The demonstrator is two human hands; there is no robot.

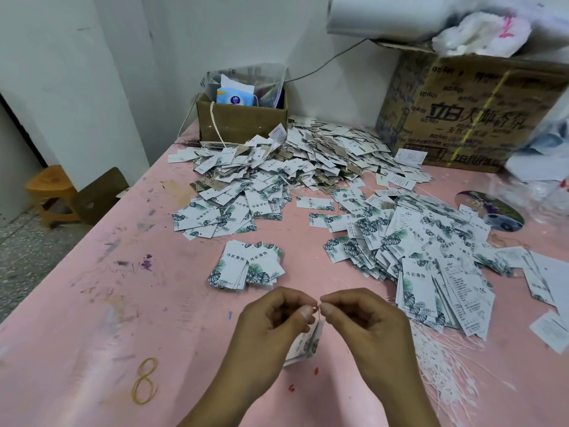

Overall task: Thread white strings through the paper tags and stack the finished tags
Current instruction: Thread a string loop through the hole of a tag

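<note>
A tag (308,343) hangs between the two hands, low over the pink table (123,303). The left hand (271,318) and the right hand (366,322) each have their fingers pinched tight on its white string (319,317). A small stack (246,268) lies just beyond them, and loose strings (446,365) lie off to the right.

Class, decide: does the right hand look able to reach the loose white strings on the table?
Probably yes: the white strings lie just beside the right hand, nothing between, though it pinches a string.
</note>
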